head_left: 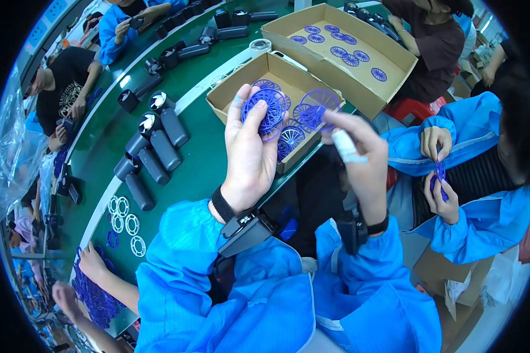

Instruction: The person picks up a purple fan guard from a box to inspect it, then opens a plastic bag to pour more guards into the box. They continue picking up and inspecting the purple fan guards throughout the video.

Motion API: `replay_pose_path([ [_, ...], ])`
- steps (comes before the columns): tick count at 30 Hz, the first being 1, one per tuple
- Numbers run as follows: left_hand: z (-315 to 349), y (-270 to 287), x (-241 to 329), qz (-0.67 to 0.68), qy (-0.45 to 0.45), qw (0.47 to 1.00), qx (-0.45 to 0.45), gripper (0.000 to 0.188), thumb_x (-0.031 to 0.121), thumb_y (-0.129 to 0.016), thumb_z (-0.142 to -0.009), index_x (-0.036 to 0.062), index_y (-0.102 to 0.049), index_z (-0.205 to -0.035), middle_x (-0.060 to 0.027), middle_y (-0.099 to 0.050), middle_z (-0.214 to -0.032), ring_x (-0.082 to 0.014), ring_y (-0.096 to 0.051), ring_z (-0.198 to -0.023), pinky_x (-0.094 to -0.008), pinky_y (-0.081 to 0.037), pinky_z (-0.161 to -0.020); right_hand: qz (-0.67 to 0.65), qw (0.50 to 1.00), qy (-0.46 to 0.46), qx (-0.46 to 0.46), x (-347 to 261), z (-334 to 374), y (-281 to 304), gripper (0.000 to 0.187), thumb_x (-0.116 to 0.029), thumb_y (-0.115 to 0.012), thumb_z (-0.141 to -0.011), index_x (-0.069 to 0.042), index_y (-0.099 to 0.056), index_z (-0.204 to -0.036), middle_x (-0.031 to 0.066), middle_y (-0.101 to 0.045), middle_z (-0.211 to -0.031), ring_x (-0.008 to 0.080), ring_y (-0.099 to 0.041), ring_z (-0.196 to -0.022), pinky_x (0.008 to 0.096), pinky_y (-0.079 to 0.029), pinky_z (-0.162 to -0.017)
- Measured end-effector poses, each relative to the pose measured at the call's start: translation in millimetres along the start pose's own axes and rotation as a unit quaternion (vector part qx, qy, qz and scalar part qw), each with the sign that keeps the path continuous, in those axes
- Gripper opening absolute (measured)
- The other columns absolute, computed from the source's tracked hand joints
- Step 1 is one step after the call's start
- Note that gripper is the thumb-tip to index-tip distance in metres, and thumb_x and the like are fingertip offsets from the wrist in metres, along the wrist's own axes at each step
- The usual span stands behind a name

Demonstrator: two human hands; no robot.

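My left hand [248, 150] is turned palm up over the near cardboard box, its fingers and thumb closed round a stack of purple spoked plastic discs [267, 117]. To its right, my right hand [359, 147] is blurred by motion, with white tape on one finger. At its fingertips is a purple spoked disc [319, 100], also smeared, which it seems to pinch. Below both hands, more purple discs [291, 136] lie loose in the near cardboard box [227, 94].
A larger cardboard box [288, 26] with several spread-out discs stands behind. Dark grey hair-dryer-like bodies [153, 156] and white rings [132, 225] lie on the green table [203, 156]. At the right a co-worker's hands [441, 188] hold a purple piece; another hand [93, 265] reaches into a purple pile at lower left.
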State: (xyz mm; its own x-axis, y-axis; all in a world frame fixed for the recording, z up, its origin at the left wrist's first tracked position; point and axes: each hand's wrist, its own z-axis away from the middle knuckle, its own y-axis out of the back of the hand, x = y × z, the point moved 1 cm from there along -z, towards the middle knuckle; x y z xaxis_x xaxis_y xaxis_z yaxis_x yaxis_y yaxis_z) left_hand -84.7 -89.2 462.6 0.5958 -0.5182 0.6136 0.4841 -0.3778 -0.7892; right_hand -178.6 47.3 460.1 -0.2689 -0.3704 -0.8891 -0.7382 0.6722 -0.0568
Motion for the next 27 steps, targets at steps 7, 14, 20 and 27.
replay_pose_path([
  [7,3.4,-3.7,0.7,-0.06,-0.021,0.998,-0.018,0.032,0.004,-0.059,-0.085,0.0056,-0.043,-0.113,-0.0105,-0.051,-0.108,-0.0187,-0.056,-0.097,-0.0297,-0.051,-0.081,0.362,0.93,-0.067,0.011,12.6,-67.9,27.2,0.037,-0.003,-0.055,-0.084,0.001,-0.052,-0.12,0.0088,-0.06,-0.098,0.0119,-0.059,-0.084,0.0247,-0.046,-0.075],
  [14,9.2,-5.7,-1.5,-0.168,-0.034,0.982,-0.079,0.023,0.006,-0.059,-0.085,0.0062,-0.047,-0.105,-0.0078,-0.054,-0.102,-0.0138,-0.057,-0.093,-0.0266,-0.051,-0.078,-0.062,0.988,-0.136,-0.04,2.6,-21.9,-23.8,0.031,-0.006,-0.059,-0.085,0.005,-0.053,-0.113,0.0091,-0.061,-0.098,0.0144,-0.061,-0.081,0.0254,-0.049,-0.073],
  [20,2.0,-3.3,-2.2,-0.114,0.007,0.993,-0.015,0.015,0.013,-0.05,-0.092,0.0048,-0.049,-0.104,-0.0077,-0.056,-0.099,-0.0131,-0.06,-0.086,-0.026,-0.053,-0.066,-0.066,0.991,-0.088,0.071,2.9,-14.1,-14.7,0.02,-0.002,-0.062,-0.081,0.002,-0.059,-0.101,0.0105,-0.06,-0.099,0.0166,-0.062,-0.086,0.0257,-0.05,-0.073],
  [27,7.9,-11.4,4.9,-0.134,0.115,0.981,-0.074,0.018,0.018,-0.048,-0.093,0.0042,-0.052,-0.104,-0.0078,-0.059,-0.095,-0.0133,-0.062,-0.079,-0.0242,-0.054,-0.056,0.26,0.915,0.289,0.106,5.1,-4.3,-14.3,0.013,0.004,-0.066,-0.074,-0.005,-0.065,-0.083,0.0119,-0.063,-0.088,0.0193,-0.063,-0.085,0.0247,-0.05,-0.074],
])
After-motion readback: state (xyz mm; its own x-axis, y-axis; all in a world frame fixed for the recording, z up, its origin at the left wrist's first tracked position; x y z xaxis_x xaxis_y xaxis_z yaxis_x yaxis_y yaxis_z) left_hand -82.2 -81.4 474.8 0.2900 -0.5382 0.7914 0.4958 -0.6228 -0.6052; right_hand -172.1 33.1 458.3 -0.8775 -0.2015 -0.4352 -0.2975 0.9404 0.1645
